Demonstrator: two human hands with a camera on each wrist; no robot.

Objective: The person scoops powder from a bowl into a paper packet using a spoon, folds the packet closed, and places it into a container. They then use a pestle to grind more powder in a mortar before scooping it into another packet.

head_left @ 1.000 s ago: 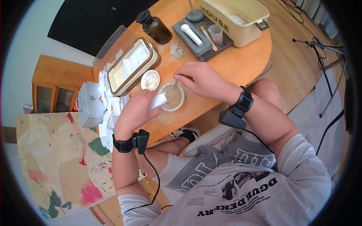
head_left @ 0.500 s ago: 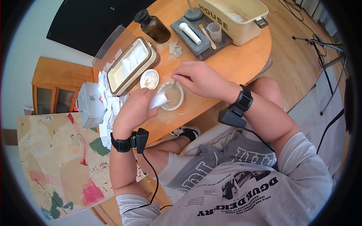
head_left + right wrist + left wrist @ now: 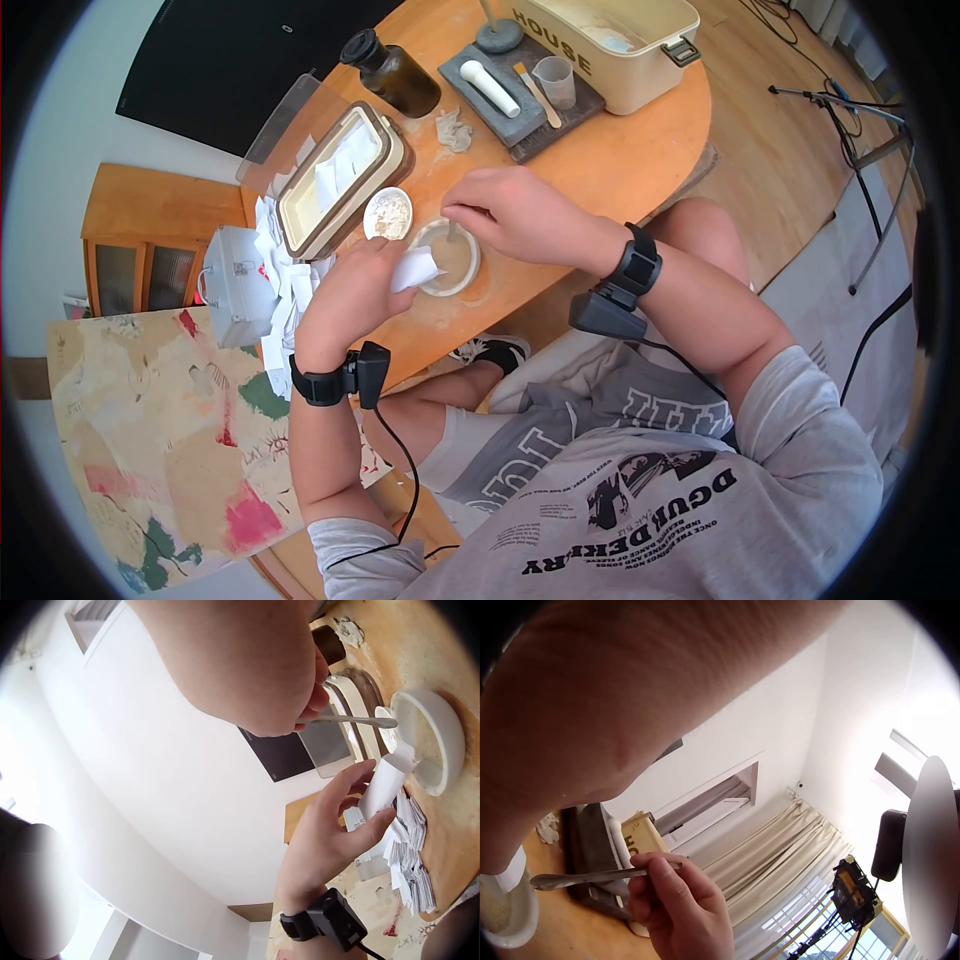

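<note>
One curled white paper (image 3: 385, 782) on my feed, pinched in the left hand (image 3: 350, 292), end over the white bowl (image 3: 449, 727) | one metal spatula (image 3: 589, 878) pinched in the right hand (image 3: 512, 215) above it | bowl on wooden table (image 3: 645, 145)

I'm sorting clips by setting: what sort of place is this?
Probably a home room or small studio used for craft work: there are long curtains, a paint-splotched surface and a small brush.

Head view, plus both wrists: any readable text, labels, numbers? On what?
"HOUSE": cream storage bin.
"DGUR DEK…RY", crease between: gray T-shirt; its fine print is too small.
"LXY", probably: painted board.
Gray shorts: lettering folded, partly hidden, unreadable.
Silver case: red mark, too small.
</note>
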